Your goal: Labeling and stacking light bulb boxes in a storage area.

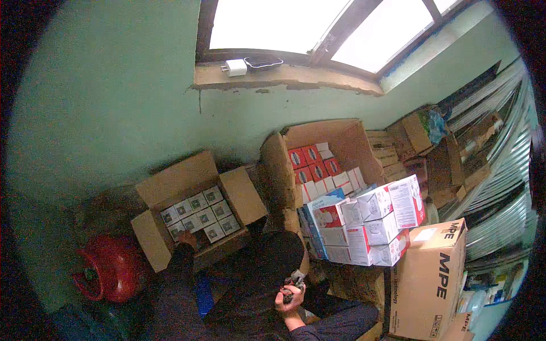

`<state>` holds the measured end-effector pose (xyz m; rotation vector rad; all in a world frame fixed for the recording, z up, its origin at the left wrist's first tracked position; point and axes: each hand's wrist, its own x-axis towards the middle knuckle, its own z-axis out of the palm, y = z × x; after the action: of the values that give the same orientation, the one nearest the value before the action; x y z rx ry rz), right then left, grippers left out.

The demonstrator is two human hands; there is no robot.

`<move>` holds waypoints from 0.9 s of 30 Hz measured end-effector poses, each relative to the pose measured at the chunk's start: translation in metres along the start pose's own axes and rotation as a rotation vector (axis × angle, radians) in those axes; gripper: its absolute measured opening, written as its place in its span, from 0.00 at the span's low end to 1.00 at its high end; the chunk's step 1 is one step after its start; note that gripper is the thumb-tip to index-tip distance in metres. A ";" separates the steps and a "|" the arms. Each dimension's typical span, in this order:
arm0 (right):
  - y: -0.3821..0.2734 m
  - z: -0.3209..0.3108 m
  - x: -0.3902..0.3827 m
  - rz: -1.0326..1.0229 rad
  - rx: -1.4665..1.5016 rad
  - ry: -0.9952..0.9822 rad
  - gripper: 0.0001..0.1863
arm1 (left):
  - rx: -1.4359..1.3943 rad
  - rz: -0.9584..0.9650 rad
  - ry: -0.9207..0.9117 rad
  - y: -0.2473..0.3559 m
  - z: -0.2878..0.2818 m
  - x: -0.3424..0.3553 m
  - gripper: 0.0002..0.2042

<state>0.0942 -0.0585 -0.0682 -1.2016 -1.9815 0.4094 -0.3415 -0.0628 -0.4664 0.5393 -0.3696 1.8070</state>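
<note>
My right hand [290, 299] is low in the middle, closed around a small grey metallic object [294, 281] that is too small to identify. My left hand [187, 240] reaches forward in a dark sleeve to the front rim of an open cardboard carton [181, 181]. Small white boxes [200, 215] with dark pictures fill the carton in rows. Whether the left fingers grip the rim is unclear. My dark-clothed legs fill the space between the hands.
A red gas cylinder [112, 268] lies at the left. A taller open carton [341, 142] holds red and white boxes. Stacked white boxes [372, 227] stand on a closed brown carton [433, 278]. More cartons and shelving [495, 170] are at the right, below a window [318, 23].
</note>
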 end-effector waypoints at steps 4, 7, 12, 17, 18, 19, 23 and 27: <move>-0.005 0.001 0.001 0.049 0.025 0.008 0.17 | -0.026 0.002 0.013 -0.003 0.008 -0.008 0.28; -0.006 0.001 0.000 0.039 -0.016 -0.003 0.17 | -0.043 0.003 0.019 -0.007 0.007 -0.005 0.28; -0.003 0.001 0.000 0.024 -0.033 0.017 0.18 | -0.073 0.005 0.015 -0.011 0.003 -0.001 0.28; -0.007 0.003 0.003 0.072 -0.001 0.033 0.17 | -0.103 -0.001 0.026 -0.013 0.004 0.001 0.28; -0.008 0.002 0.004 0.078 -0.014 0.031 0.17 | -0.106 0.001 0.030 -0.013 0.004 0.002 0.28; -0.009 0.002 0.006 0.056 -0.018 0.021 0.16 | -0.109 0.003 0.034 -0.012 0.003 0.004 0.28; -0.013 0.000 0.013 -0.016 -0.036 0.016 0.17 | -0.127 0.013 0.032 -0.008 0.000 0.011 0.28; -0.013 -0.001 0.014 -0.035 -0.089 0.034 0.17 | -0.138 0.022 0.036 -0.007 0.003 0.009 0.27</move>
<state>0.0830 -0.0537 -0.0535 -1.2187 -2.0066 0.2838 -0.3362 -0.0551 -0.4590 0.4073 -0.4729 1.7950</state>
